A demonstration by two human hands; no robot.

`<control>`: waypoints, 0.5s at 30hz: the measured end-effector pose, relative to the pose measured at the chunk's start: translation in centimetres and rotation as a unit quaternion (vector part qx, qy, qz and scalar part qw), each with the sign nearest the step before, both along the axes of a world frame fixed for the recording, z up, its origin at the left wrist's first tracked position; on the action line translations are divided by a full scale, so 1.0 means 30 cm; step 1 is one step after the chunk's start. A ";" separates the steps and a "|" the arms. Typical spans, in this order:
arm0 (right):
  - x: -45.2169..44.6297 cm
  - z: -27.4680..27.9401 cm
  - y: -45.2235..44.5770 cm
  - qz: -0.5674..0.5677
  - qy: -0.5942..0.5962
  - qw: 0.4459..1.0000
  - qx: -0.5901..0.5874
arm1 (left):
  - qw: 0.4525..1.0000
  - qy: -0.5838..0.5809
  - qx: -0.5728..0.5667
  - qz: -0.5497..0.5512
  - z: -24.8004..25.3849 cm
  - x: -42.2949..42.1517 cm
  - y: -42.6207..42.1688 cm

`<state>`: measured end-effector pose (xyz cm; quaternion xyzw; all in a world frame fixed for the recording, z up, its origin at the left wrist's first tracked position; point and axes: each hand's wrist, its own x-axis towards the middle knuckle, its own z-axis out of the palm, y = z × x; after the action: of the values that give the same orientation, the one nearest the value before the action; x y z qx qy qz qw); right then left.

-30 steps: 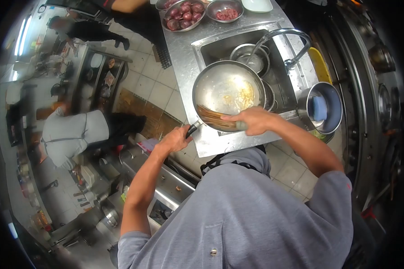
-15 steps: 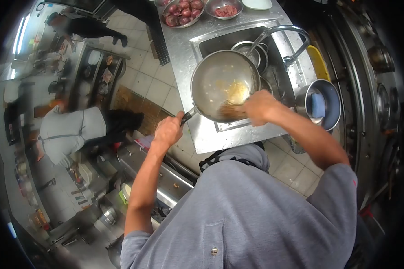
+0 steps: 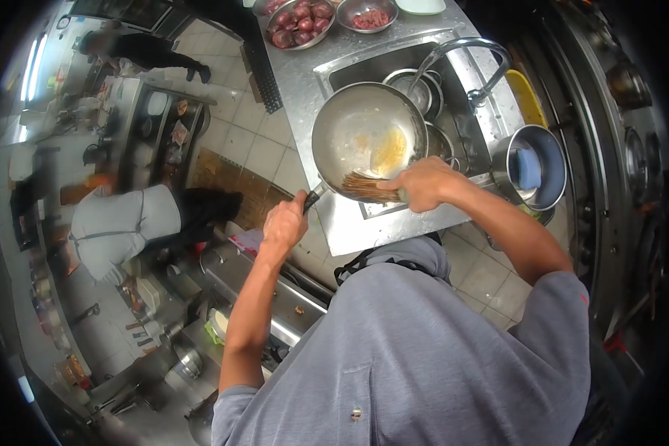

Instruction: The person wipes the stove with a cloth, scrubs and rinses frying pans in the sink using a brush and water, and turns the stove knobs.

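Observation:
My left hand (image 3: pixel 284 223) is closed round the dark handle of a wok (image 3: pixel 342 111), which is held tilted over the sink's near side. A little yellowish liquid lies in the wok's lower part. In my right hand (image 3: pixel 426 183) is a brush of stiff brown bristles (image 3: pixel 366 187), a bamboo wok brush by its look. Its bristles reach inside the wok's near rim. The end that my fingers wrap is mostly hidden.
Pots (image 3: pixel 416 89) stand in the sink under a curved tap (image 3: pixel 490 44). To the right is a metal pot (image 3: pixel 550 167) with a blue sponge (image 3: pixel 528 169). Bowls of red onions (image 3: pixel 301 26) and meat (image 3: pixel 369 16) stand at the back. Two people (image 3: pixel 126 223) are at the left.
The brush has moved slightly left and toward me along the wok's near wall, and its bristles are now sharper. My left hand still holds the handle. The wok has shifted slightly left.

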<state>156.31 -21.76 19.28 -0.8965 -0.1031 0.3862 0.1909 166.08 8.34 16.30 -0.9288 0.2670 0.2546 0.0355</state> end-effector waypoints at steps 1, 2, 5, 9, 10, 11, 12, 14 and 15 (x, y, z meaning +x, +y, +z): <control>0.011 0.008 0.000 -0.011 -0.004 1.000 -0.003 | 1.000 -0.001 -0.004 -0.008 0.000 -0.001 -0.010; 0.010 0.005 0.030 -0.081 -0.066 0.993 0.049 | 1.000 0.000 -0.006 -0.014 -0.002 -0.008 -0.015; -0.039 -0.110 0.051 -0.058 -0.103 0.991 0.061 | 1.000 0.009 -0.014 0.002 -0.007 0.007 0.000; -0.038 -0.138 -0.104 -0.034 0.009 0.988 -0.150 | 0.998 0.034 -0.042 0.041 0.004 -0.041 -0.010; -0.021 -0.182 -0.098 -0.032 0.006 0.988 -0.152 | 0.995 0.067 -0.064 0.024 0.019 -0.052 -0.042; 0.001 -0.265 -0.084 -0.119 -0.033 0.977 -0.176 | 0.991 0.098 -0.088 0.006 0.027 -0.061 -0.077; 0.025 -0.312 -0.089 -0.205 -0.076 0.955 -0.200 | 0.990 0.115 -0.086 0.001 0.023 -0.072 -0.107; 0.049 -0.281 -0.031 -0.221 -0.109 0.962 -0.115 | 0.989 0.115 -0.098 0.003 -0.042 -0.083 -0.124; 0.041 -0.298 0.006 -0.244 -0.101 0.963 -0.053 | 0.988 0.120 -0.096 0.020 -0.045 -0.081 -0.150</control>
<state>157.53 -21.58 10.34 -0.9375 0.1210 0.2403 0.2205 163.64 3.85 14.95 -0.8959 0.2740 0.3377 -0.0909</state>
